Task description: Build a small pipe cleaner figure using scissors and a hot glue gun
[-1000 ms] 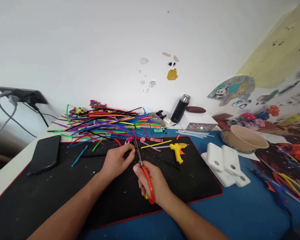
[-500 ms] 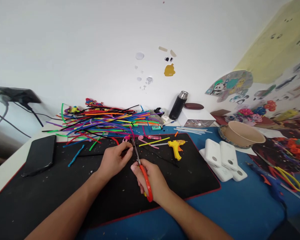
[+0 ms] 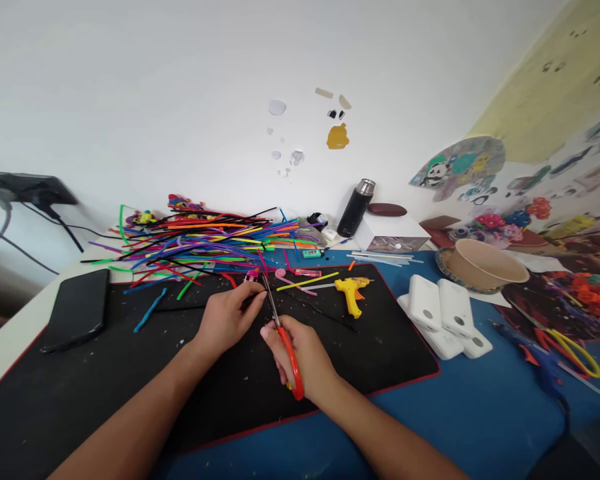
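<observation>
Scissors [image 3: 295,368], right hand [image 3: 310,353] curled (left hand [image 3: 224,321] pinching)

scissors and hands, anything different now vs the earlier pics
Nothing was taken or let go: the right hand still grips the scissors, the left hand still pinches a black stem. The whole scene slid slightly left and mostly up in view, so the camera probably turned. The phone, yellow glue gun and flask stayed put.
</observation>
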Motion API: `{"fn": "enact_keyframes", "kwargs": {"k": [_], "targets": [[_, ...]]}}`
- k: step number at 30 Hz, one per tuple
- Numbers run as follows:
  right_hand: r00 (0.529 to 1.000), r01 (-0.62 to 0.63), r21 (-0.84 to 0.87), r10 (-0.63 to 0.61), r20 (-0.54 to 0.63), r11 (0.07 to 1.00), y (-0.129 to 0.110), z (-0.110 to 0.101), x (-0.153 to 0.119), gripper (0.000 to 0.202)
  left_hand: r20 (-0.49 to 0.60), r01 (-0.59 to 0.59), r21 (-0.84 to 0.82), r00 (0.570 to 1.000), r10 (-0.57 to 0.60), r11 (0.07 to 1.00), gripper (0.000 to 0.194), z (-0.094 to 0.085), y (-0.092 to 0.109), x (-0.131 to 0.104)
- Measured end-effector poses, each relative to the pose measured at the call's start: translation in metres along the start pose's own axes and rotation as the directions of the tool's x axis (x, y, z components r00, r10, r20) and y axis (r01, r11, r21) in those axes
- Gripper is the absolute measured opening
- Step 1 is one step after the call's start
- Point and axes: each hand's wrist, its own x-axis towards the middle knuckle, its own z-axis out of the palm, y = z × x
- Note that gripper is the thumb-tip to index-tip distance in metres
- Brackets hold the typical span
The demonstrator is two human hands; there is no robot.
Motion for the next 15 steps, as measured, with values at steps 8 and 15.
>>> {"fn": "enact_keyframes", "kwargs": {"k": [8, 15], "targets": [[1.0, -0.001, -0.014, 0.001, -0.003, 1.0, -0.0013, 0.0016, -0.0005, 0.04, 0.018, 0.022, -0.037, 1.0, -0.021, 0.999, 0.019, -0.0004, 0.0019, -0.0007], [0.995, -0.082, 0.066, 0.079, 0.053, 0.994, -0.0063, -0.0004, 0.0046, 0.039, 0.101, 0.112, -0.03, 0.989, -0.108, 0.993, 0.02, -0.0006, 0.0023, 0.0019]]}}
